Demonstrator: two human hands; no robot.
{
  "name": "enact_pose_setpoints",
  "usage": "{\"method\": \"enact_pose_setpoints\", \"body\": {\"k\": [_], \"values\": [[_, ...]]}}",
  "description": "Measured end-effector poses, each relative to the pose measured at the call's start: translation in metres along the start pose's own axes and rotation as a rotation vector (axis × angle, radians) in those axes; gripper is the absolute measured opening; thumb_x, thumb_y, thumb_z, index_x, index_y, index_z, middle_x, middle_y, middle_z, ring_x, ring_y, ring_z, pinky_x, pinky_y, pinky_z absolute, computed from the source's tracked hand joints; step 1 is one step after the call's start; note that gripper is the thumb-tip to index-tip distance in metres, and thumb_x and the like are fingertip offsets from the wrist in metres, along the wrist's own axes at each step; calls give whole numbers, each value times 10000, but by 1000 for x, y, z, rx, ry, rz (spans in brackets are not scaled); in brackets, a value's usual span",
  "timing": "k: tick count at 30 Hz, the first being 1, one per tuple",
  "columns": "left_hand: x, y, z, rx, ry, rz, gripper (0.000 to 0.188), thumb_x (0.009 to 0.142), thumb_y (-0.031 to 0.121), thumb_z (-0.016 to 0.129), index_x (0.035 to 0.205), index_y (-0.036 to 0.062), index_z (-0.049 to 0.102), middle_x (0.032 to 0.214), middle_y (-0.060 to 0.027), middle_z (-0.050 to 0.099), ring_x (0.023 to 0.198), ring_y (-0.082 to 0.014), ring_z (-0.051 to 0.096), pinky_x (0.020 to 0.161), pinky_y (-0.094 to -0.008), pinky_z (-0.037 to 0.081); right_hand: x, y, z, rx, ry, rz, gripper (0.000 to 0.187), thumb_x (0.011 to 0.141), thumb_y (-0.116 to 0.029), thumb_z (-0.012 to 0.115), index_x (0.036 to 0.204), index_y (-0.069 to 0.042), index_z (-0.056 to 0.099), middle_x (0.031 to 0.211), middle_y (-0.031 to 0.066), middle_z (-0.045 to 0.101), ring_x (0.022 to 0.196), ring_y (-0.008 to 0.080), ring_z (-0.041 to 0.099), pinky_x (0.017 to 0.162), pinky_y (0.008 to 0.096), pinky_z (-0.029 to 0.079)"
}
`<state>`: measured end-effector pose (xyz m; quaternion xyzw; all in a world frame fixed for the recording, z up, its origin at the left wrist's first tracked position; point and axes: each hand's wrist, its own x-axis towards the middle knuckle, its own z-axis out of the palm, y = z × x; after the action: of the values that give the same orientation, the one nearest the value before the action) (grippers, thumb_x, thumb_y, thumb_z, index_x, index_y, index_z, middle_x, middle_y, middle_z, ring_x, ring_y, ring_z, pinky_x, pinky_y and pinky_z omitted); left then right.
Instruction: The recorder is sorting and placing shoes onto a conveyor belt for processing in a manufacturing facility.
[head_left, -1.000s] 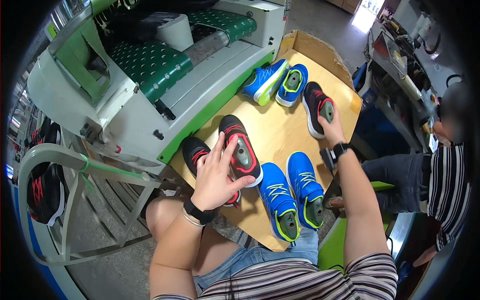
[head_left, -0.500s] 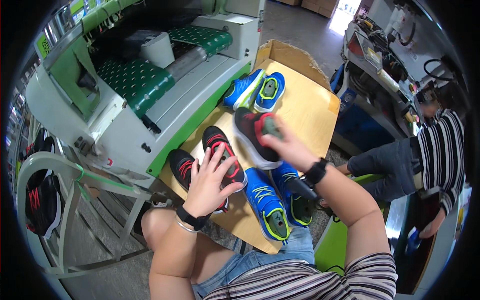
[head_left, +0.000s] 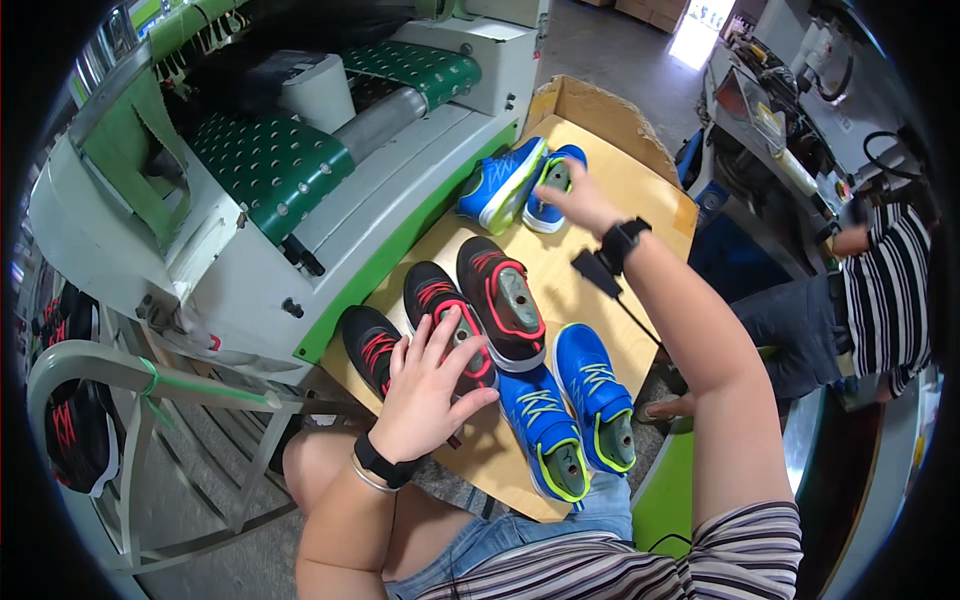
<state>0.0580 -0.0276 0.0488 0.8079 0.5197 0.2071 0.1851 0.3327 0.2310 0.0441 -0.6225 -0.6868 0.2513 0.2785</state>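
My left hand (head_left: 425,400) lies with its fingers spread over a black shoe with red trim (head_left: 430,285), its fingertips around the opening. Another black shoe with red laces (head_left: 370,340) is just left of it. To the right stands a third black and red shoe (head_left: 487,268), with nobody's hand on it. My right hand (head_left: 590,205) is at the far blue shoe (head_left: 543,217), thumb and fingers apart over its opening; the fingertips partly cover it. Its neighbour, a blue shoe with a white and lime sole (head_left: 505,185), leans on its side.
Two blue shoes with lime trim (head_left: 545,430) stand at the near edge of the wooden board (head_left: 640,225). A machine with a green perforated belt (head_left: 275,160) borders the left. A cardboard flap (head_left: 610,115) rises at the back. A person in stripes (head_left: 885,300) is at the right.
My right hand has set the third black and red shoe down beside the other black ones, let go, and moved away to the far blue shoe. My left hand stays in place.
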Motion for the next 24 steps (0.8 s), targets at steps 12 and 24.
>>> {"method": "enact_pose_setpoints", "body": {"k": [12,24], "values": [[7,-4,3,66,25,21,637,842,523,720,1376,216,556,1598,-130,332,1437,-433,316,1113,-619,247,41,69,9,326,50,289,967,741,-119,734,1569,-206,242,1309,169,528,1130,296,563,928,424,498],[7,3,4,42,1,1,617,857,465,732,1388,222,533,1615,-146,303,1447,-446,304,1143,-607,209,-276,71,-79,259,-266,90,897,762,10,600,1579,-106,248,1537,193,368,1444,324,351,1187,375,286]]}}
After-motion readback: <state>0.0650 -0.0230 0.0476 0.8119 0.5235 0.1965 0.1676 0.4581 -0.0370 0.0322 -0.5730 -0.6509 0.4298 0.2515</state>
